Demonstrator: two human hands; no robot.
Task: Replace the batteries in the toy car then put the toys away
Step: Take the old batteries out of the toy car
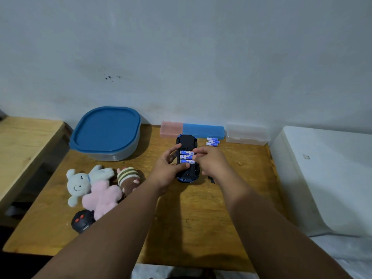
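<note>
Left hand (169,168): grips the toy car (186,142) from its left side; fingers curl over the far left edge, thumb lies across the near end of the battery bay.
Right hand (211,162): comes in from the car's right; fingertips touch the right ends of the batteries (187,157). Whether it pinches one cannot be told.
Toy car: upside down on the table (191,218), black underside up, blue body showing at the near end.
Batteries: three blue-and-white cells lying crosswise in the open bay.
Spare batteries (213,141): small cluster right of the car's far end.
Black part (211,179): right of the car's near end, partly hidden by the right wrist.
Long box (193,129): pink and blue, just behind the car, against the wall.
Clear box (246,133): behind and right of the car.
Container (106,131): blue lid on, behind and left of the car.
Plush toys (102,196): three, lying left of the car.
Remote (81,221): black, red buttons, left of the car, nearer than the plush toys.
</note>
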